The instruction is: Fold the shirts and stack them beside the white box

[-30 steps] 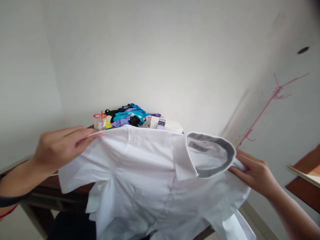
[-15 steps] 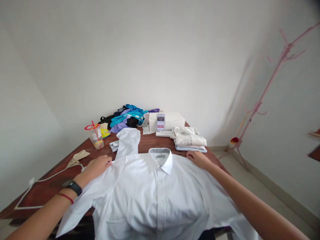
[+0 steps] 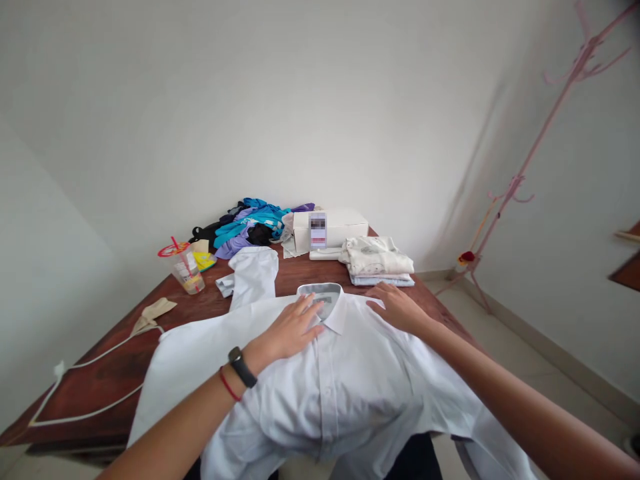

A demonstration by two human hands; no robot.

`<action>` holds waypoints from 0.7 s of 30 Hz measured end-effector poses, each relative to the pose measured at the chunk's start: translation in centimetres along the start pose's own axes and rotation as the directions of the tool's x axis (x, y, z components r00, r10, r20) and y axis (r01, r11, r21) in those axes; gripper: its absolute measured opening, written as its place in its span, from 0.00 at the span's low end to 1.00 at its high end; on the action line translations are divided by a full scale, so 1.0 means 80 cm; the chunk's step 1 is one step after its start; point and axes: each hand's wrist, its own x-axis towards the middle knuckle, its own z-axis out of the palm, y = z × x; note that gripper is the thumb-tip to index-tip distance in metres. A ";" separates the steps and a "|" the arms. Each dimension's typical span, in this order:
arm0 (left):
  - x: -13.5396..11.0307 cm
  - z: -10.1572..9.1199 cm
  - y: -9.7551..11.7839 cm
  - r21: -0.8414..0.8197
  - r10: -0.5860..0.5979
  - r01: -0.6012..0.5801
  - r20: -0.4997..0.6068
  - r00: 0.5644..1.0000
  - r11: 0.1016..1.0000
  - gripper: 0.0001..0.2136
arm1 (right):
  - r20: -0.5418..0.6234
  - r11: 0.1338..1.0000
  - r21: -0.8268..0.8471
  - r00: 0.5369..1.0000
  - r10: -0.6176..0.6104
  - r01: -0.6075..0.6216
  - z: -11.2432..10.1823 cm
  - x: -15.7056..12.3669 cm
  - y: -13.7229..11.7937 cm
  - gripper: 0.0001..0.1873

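A white long-sleeved button-up shirt (image 3: 350,373) lies front up across the near part of the table, its lower part hanging over the edge toward me. My left hand (image 3: 295,325), with a dark wristband and red cord on the wrist, is over the shirt's front beside the collar (image 3: 338,313). Its fingers are spread and partly cover the collar. At the shoulder on the right, my right hand (image 3: 397,308) has bent fingers and thumb around a bit of the shirt's fabric. One sleeve (image 3: 253,277) extends toward the back of the table.
Behind the shirt are folded clothes (image 3: 380,257), a white box (image 3: 345,227) with a phone-like item (image 3: 318,231) against it, and a heap of coloured clothes (image 3: 255,227). A plastic cup with a straw (image 3: 187,272) and a white cable (image 3: 90,419) are left. A pink coat stand (image 3: 543,143) stands right.
My left hand has moved right, from the shirt's left shoulder to the collar, and its fingers have spread. The left sleeve lies more spread over the table. My right hand stays near the right shoulder.
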 end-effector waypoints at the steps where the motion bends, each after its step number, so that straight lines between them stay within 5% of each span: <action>1: 0.011 0.010 0.010 -0.015 0.011 -0.011 0.005 1.000 1.000 0.30 | 0.001 0.999 0.028 1.000 -0.020 0.020 -0.005 -0.010 -0.008 0.16; 6: 0.050 0.063 0.016 0.009 -0.052 0.053 -0.040 0.998 0.999 0.28 | 0.044 0.951 0.302 0.998 0.052 -0.063 -0.031 -0.092 -0.042 0.18; 12: 0.072 0.092 -0.009 0.039 -0.064 0.073 -0.185 0.981 0.997 0.22 | 0.182 0.702 0.651 0.958 0.223 -0.287 -0.031 -0.202 -0.050 0.23; 16: 0.089 0.091 -0.025 0.029 -0.083 0.090 -0.192 0.978 0.995 0.23 | 0.378 0.389 0.793 0.879 0.290 -0.469 0.004 -0.249 -0.045 0.30; 21: 0.100 0.089 -0.039 0.026 -0.073 0.081 -0.207 0.976 0.996 0.23 | 0.669 -0.208 0.741 0.675 0.310 -0.639 0.054 -0.280 -0.063 0.29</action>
